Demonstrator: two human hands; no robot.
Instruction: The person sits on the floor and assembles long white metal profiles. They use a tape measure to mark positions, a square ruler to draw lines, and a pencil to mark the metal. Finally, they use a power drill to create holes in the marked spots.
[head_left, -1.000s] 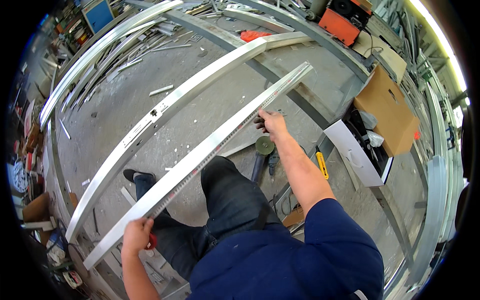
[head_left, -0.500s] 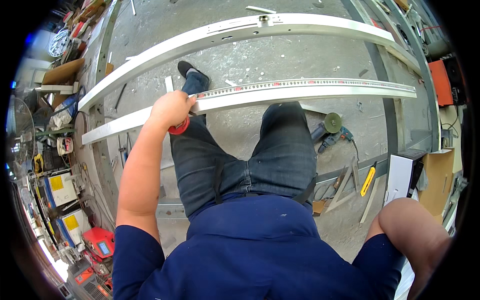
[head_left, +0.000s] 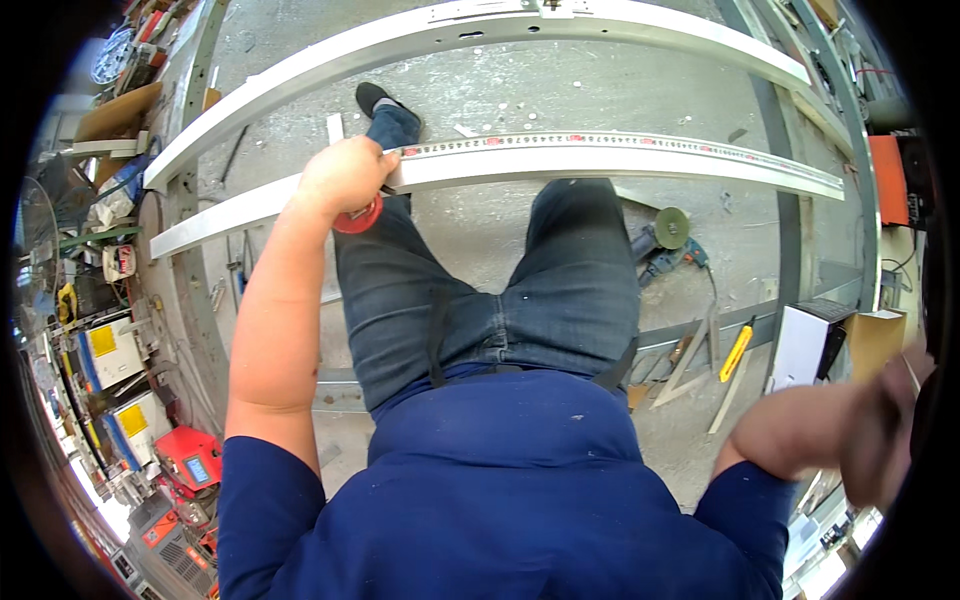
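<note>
My left hand [head_left: 345,182] is closed round a tape measure with a red case [head_left: 358,216]. Its silver blade [head_left: 600,145] is pulled out to the right, lying along a long white metal bar [head_left: 560,164]. The hand rests on the bar left of its middle. At the right rim, my right hand [head_left: 885,430] is raised away from the bar and smeared by motion. Its fingers do not show clearly. Farther off lies a second white bar [head_left: 370,70], roughly parallel, with slots and a small metal fitting in its side.
Steel rails [head_left: 790,225] cross under the bars. On the right are an angle grinder [head_left: 660,235], a drill [head_left: 692,252], a yellow cutter knife [head_left: 737,352] and a white box [head_left: 797,345]. Tools and a red machine [head_left: 188,455] crowd the left. Offcuts litter the concrete floor [head_left: 460,100].
My right forearm has swung outward and up at the right rim, bringing the blurred hand into view. The left hand keeps its hold on the tape measure. The whole view has shifted slightly.
</note>
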